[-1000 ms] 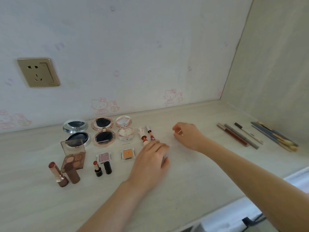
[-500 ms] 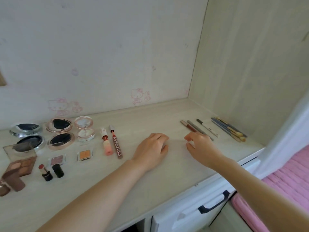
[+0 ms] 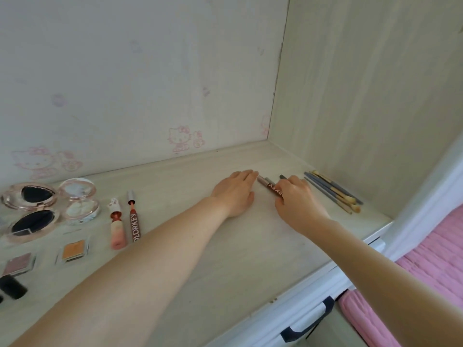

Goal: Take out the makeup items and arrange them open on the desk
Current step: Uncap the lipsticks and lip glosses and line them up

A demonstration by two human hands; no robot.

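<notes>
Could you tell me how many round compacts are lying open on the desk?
2 fully in view: a rose-gold compact at the far left and a clear pink compact just right of it. Another may sit beyond the left edge of the frame.

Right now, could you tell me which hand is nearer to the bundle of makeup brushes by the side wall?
The right hand. It rests on the pencils just beside the makeup brushes, while the left hand lies flat on the desk farther away, beyond those pencils.
</notes>
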